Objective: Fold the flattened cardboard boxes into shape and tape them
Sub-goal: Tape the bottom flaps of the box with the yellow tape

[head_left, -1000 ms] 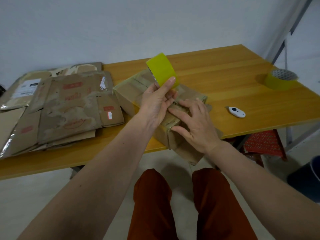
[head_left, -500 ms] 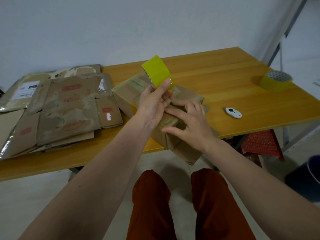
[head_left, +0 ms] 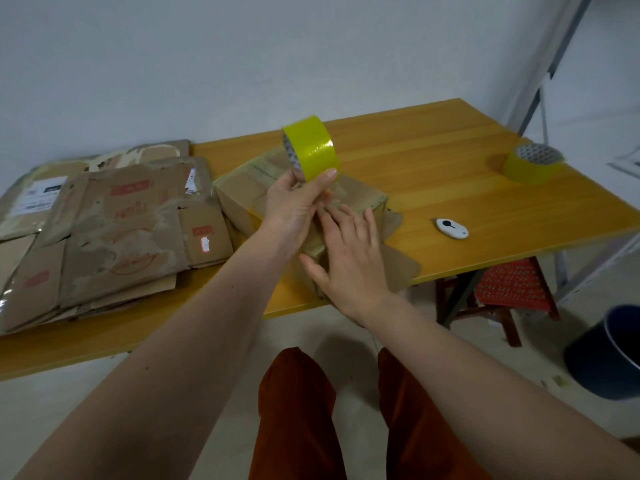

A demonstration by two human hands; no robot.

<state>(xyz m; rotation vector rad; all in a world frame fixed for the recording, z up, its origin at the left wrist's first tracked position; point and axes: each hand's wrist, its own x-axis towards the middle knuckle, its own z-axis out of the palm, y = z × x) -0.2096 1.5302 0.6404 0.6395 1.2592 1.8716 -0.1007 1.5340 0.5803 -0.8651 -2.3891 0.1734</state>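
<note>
Since the earlier frame my left hand (head_left: 294, 206) has lifted the yellow tape roll (head_left: 311, 148), fingers clamped on it, to 12 o'clock above the folded box (head_left: 242, 192). My right hand (head_left: 349, 258) lies flat on this box, fingers apart, at the near table (head_left: 450, 174) edge.

head view looks down, near table (head_left: 415, 161).

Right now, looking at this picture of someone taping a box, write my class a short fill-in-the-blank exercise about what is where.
1. The left hand holds up a roll of tape coloured ____.
2. The right hand lies with straight fingers on the cardboard ____.
3. The small white cutter lies on the table, on the ____ side of the right hand.
4. The flattened boxes are stacked at the ____ end of the table.

Missing words: yellow; box; right; left
</note>
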